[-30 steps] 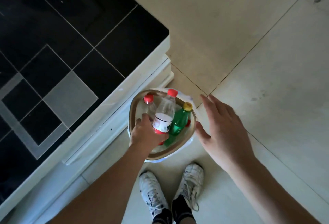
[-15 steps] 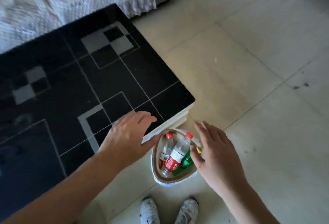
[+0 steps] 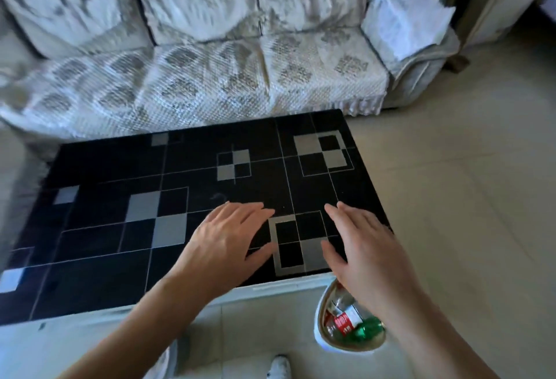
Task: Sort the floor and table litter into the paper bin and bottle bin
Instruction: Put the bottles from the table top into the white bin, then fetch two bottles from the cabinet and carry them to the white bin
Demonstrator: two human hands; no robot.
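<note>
Black glass with grey squares and thin pale lines makes up the tabletop (image 3: 120, 228), which sits on a white base over a pale tiled floor (image 3: 466, 198). Behind it stands a sofa (image 3: 195, 83) in a light, grey-patterned cover, with a folded white cloth (image 3: 406, 20) on its right armrest. Both hands hover palm down above the near right part of the tabletop, fingers loosely spread and holding nothing: the left hand (image 3: 228, 243) over the dark glass, the right hand (image 3: 367, 252) near the corner. Just below the right wrist, on the floor against the table's near right corner, stands the bottle bin (image 3: 319, 327), white with a tan rim. Inside lie clear bottles with red labels (image 3: 343, 318) and a green bottle (image 3: 370, 326). One white shoe (image 3: 279, 368) shows at the bottom edge.
</note>
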